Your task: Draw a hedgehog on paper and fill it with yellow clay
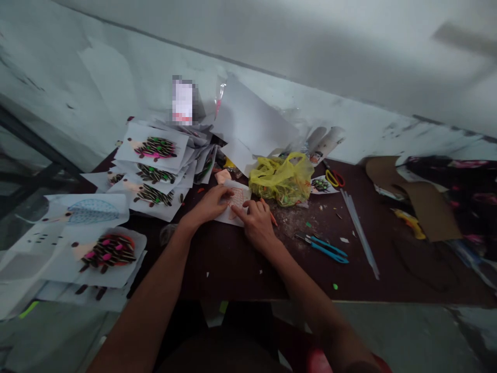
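Note:
A small white sheet of paper [239, 192] with an orange-red drawn pattern lies on the dark table under both hands. My left hand [212, 203] rests on its left side, thumb and fingers apart. From the right, my right hand [258, 223] reaches over the sheet with the index finger stretched onto it and the other fingers bent. A tiny pale spot shows near that fingertip, too small to name. Along the right hand's far side is an orange pen or pencil [273, 216]; whether the hand touches it is unclear. Just beyond the sheet sits a peach-coloured piece [222, 176].
Stacked paper hedgehog pictures [153, 147] and more sheets [104, 254] fill the left. A yellow plastic bag [281, 178] stands ahead. To the right are blue thread snips [328, 249], scissors [334, 177], clear sticks [361, 235] and brown card [430, 210]. A wall rises behind.

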Demonstrator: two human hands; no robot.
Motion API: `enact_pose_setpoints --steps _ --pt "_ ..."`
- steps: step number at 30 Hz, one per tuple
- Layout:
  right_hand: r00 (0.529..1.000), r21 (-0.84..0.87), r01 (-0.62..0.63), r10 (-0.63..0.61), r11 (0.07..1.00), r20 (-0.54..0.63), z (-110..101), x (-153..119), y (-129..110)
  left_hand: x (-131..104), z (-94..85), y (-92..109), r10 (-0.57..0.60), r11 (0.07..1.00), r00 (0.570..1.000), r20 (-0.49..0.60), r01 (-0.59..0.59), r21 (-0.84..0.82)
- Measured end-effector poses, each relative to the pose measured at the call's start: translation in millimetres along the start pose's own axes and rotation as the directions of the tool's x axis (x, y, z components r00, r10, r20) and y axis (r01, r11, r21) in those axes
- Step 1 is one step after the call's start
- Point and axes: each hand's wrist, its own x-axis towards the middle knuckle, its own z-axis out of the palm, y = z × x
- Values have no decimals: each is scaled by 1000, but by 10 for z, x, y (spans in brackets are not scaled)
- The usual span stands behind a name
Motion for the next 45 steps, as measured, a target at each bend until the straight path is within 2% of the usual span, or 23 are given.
enact_pose_setpoints --steps 10,16,27,31,34,39,45 --pt "997 7 -31 31 999 64 -23 71 -62 6 11 -21 -6 1000 1000 2 6 -4" --pt "998 59 -49 47 997 34 17 57 -27 7 4 -5 -11 1000 1000 12 11 -9" --pt "998 65 -20 17 998 58 23 116 -31 10 21 4 -10 1000 1000 -3 10 -10" --pt "997 146 -72 70 987 17 42 126 19 9 13 -2 -12 1000 1000 5 12 -3" --pt "995 137 -95 96 986 -5 55 130 34 5 14 -8 -7 1000 1000 2 7 -5" --pt "999 93 -50 48 994 19 56 151 22 -12 -5 14 -9 1000 1000 17 9 -2" --pt "999 34 27 -28 999 35 29 199 71 -41 -80 30 18 1000 994 109 -19 11"
